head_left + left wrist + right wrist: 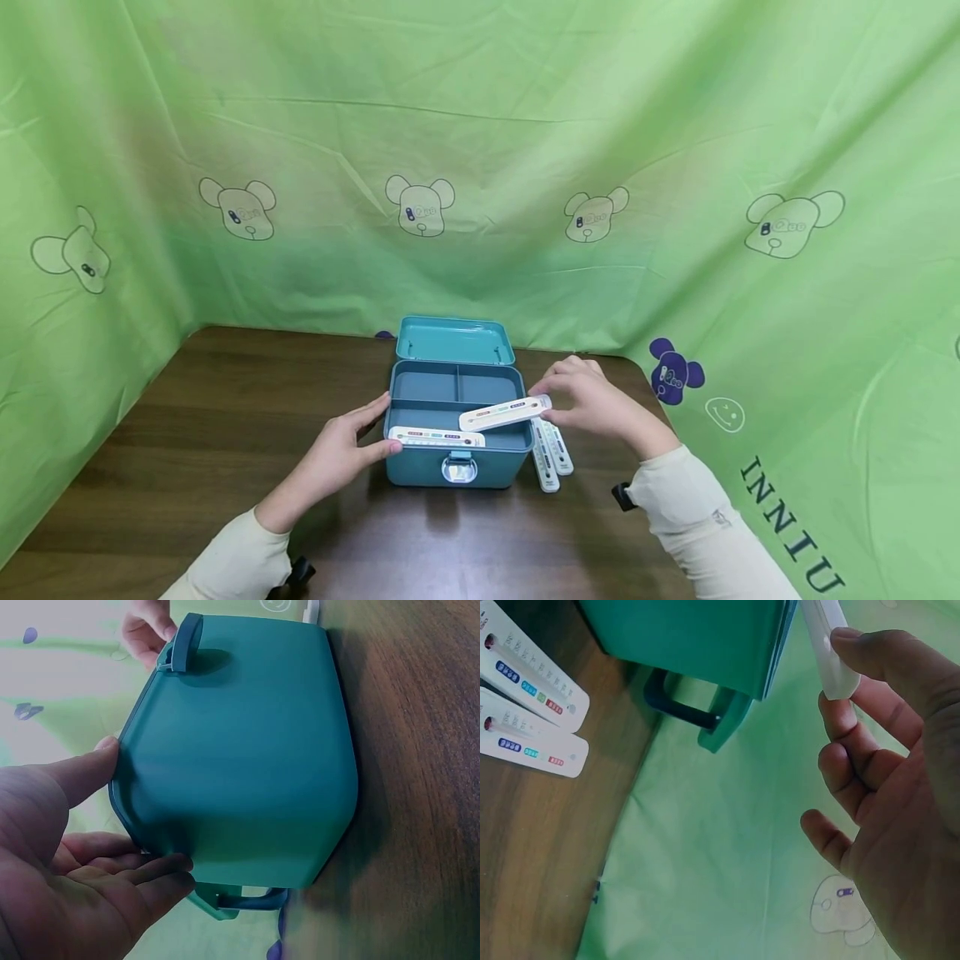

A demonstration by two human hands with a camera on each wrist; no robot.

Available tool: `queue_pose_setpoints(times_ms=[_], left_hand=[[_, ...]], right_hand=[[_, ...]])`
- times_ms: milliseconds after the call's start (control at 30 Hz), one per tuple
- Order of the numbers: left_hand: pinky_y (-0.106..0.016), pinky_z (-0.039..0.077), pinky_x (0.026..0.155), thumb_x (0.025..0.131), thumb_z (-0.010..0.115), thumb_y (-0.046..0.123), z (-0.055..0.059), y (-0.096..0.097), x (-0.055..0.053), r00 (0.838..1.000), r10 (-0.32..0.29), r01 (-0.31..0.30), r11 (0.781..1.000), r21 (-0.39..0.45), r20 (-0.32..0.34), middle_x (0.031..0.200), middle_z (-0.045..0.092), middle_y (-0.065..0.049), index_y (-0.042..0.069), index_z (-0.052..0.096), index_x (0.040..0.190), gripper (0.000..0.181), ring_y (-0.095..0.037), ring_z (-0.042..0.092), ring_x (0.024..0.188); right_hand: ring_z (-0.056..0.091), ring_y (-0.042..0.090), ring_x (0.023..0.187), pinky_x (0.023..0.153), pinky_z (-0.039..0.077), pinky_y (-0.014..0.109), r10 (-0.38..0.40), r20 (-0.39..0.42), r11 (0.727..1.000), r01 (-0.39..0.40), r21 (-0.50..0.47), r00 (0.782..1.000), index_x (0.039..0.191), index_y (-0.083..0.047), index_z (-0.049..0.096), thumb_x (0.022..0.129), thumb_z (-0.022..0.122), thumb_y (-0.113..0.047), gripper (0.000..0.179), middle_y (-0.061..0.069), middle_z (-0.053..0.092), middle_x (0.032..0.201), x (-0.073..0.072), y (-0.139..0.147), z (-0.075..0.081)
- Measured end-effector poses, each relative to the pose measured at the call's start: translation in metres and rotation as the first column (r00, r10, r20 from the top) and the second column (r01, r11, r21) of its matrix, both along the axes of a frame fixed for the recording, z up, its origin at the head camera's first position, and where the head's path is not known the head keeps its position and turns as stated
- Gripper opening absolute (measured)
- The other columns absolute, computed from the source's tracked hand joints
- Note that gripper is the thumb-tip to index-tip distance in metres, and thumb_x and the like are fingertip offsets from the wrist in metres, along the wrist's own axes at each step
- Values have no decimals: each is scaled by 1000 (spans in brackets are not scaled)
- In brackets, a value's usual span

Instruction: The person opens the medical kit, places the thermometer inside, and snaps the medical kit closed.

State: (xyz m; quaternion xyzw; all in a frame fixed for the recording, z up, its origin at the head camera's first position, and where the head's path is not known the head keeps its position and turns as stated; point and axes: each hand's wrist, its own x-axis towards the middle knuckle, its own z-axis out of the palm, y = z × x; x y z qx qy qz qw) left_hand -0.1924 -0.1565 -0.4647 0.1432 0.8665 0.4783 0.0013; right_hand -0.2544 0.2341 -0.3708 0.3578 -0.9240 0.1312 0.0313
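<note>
A teal lidded box [491, 469] stands on the table, its lid [456, 342] tipped back. The left hand [337, 450] rests against the box's left side; its fingers are fairly straight, and the thumb meets the rim near the front corner. Between thumb and fingertips the right hand [592, 400] pinches one end of a white thermometer [498, 413], which slants over the box's open front compartment. Another white thermometer [435, 437] lies along the inside of the front wall. Two more thermometers, a nearer one [544, 462] and a farther one [559, 454], lie beside the box's right side.
Dividers [459, 385] split the box's back part into two compartments. A clear-fronted latch [459, 469] sits on the front wall. Behind the brown wooden table [247, 417] hangs a green cloth [480, 108] printed with bear heads, which also runs along both sides.
</note>
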Motion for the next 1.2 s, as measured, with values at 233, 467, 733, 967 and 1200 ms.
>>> queue_pose_setpoints(times_ms=[233, 467, 733, 967, 1200], left_hand=[[-53, 41, 114, 88, 80, 42, -1, 0, 0, 1000, -1, 1, 1000, -6, -3, 161, 42, -6, 7, 44, 155, 84, -33, 43, 146], [-52, 40, 115, 87, 82, 41, 0, -1, 0, 1000, 0, 0, 1000, -11, 9, 161, 41, -4, 8, 43, 155, 85, -31, 42, 146], [-54, 38, 116, 87, 82, 40, 2, -1, 0, 1000, 9, -9, 1000, -17, 15, 161, 41, -3, 9, 43, 156, 85, -31, 41, 147], [-54, 38, 116, 88, 81, 41, 1, -1, 0, 1000, 6, -6, 1000, -23, 4, 161, 41, -6, 7, 43, 155, 84, -33, 41, 147], [-53, 38, 116, 86, 82, 42, 2, 0, 1, 999, 8, -8, 1000, -16, 33, 161, 40, -3, 10, 43, 156, 86, -31, 41, 147]], right_hand=[[54, 21, 109, 94, 34, 46, 20, 11, 999, -20, 31, 1000, 111, -19, 79, 84, 83, -22, 28, -6, 69, 107, -5, -10, 5], [53, 22, 113, 97, 34, 48, 28, 35, 997, -30, 65, 999, 114, -20, 78, 83, 82, -20, 31, -5, 69, 111, -9, -17, 7], [53, 21, 113, 98, 34, 50, 62, 49, 994, -67, 91, 997, 113, -22, 78, 85, 82, -22, 28, -7, 68, 111, -12, -26, 8], [53, 17, 107, 96, 34, 48, 91, 52, 991, -96, 94, 994, 109, -22, 78, 83, 85, -25, 27, -10, 68, 106, -15, -34, 3], [54, 17, 105, 95, 35, 47, 106, 47, 987, -111, 118, 993, 106, -21, 78, 82, 87, -27, 27, -10, 69, 103, -14, -45, 0]])
